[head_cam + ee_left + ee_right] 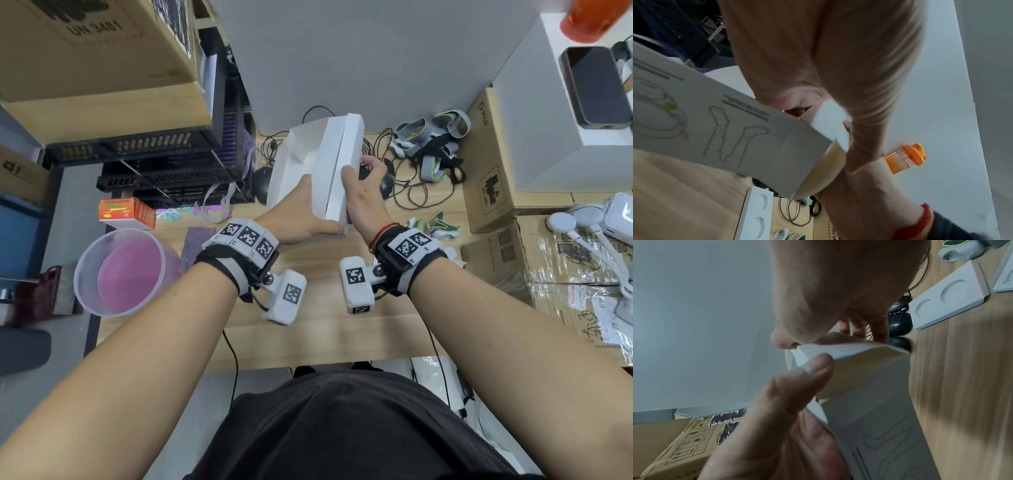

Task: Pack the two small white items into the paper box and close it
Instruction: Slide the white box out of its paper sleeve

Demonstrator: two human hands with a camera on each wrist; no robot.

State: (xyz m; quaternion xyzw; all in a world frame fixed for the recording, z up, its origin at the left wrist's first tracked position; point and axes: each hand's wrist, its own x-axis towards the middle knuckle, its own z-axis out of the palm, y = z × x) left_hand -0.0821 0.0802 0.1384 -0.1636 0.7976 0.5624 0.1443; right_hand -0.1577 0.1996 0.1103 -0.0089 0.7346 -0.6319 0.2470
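A white paper box (320, 161) is held tilted above the wooden table, its interior open to the left and a flap panel standing along its right side. My left hand (301, 209) grips its near end, thumb along the lower edge. My right hand (363, 181) pinches the flap (859, 350), thumb on top and fingers curled behind. The box's underside (715, 126) carries printed line drawings. Small white items with green-grey straps (440, 226) lie on the table beside my right wrist; one (960, 251) shows in the right wrist view. Whether anything lies inside the box is hidden.
A white insert with round recesses (949, 296) lies on the table under the box. Tangled cables and grey straps (431, 150) sit behind. Cardboard cartons (493, 192) stand right, a clear tub with pink inside (126, 274) left, and black crates (164, 161) at back left.
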